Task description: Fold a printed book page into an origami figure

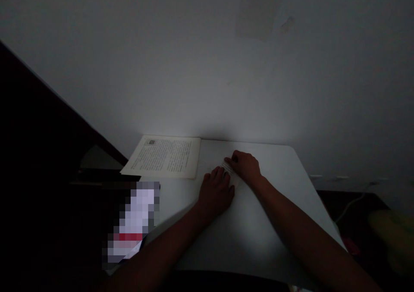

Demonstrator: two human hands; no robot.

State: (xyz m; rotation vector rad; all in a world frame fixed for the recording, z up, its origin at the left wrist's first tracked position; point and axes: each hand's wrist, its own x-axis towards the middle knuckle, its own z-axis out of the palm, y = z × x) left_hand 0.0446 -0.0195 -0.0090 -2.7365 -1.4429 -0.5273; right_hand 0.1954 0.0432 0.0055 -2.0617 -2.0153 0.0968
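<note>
A small pale piece of paper (229,167) with dark lines lies on the white tabletop between my hands. My left hand (216,193) rests palm down at its near left side, fingers slightly bent and apart, the fingertips touching or nearly touching it. Above and to the right, my right hand (245,166) is closed, with thumb and index finger at the paper's far edge. The two hands cover much of this piece, so its full shape is hidden.
A printed sheet or booklet (166,156) with a QR code lies at the table's back left. A blurred-out lit screen (136,218) is near the left edge. The white table (274,158) stands against a grey wall (207,67). A cable (351,203) runs at the right in dim light.
</note>
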